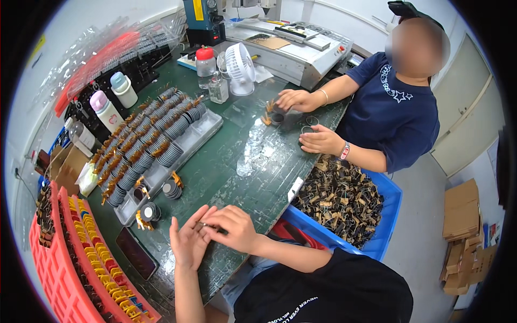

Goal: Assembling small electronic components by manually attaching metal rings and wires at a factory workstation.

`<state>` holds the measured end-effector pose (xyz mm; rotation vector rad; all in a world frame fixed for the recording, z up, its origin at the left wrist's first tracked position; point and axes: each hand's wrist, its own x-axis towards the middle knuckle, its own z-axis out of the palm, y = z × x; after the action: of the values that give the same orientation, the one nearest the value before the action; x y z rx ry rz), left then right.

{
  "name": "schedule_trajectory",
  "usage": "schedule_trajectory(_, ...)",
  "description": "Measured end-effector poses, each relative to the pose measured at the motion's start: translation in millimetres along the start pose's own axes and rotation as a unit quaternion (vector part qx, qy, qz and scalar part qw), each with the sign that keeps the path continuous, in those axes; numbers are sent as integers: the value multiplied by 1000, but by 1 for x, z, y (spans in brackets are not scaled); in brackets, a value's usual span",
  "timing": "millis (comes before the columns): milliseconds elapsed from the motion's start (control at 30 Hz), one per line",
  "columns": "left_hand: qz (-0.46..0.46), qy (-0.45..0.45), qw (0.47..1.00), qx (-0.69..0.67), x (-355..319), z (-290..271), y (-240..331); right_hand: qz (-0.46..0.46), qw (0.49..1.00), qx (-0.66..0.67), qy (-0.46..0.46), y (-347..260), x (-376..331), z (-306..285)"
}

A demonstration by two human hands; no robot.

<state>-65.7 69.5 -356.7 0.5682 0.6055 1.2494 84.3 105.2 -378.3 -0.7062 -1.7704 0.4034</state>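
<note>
While our two hands meet low in the middle of the frame, the left hand (188,242) is held open with the palm up and fingers spread, and the right hand (232,229) is pinched shut on a small dark thin piece (211,227) sitting right between them, touching the left fingertips. Too small for us to say what the piece actually is, tbh.

Just up and left of our hands, a couple of round dark coils (151,211) with copper leads sit loose on the green worktable (231,156). Further toward the upper left, a long clear tray (202,129) holds rows of the same coils packed side by side. Red racks (64,269) fill the lower left corner.

Across the table at upper right, a co-worker in a dark blue shirt (390,116) has both hands on small parts. A blue bin (385,215) full of dark and gold clips sits right of centre, and a small white fan (239,67) stands near the top.
</note>
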Motion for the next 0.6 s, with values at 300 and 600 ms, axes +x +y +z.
schedule_trajectory(300, -34, 96, 990, 94, 2, 0, -2, 351, 884, 307, 24, 19, -6, -2)
schedule_trajectory(600, 46, 140, 976, 161, 2, -8, -2, 311, 900, 291, -94, 5, 1, -9)
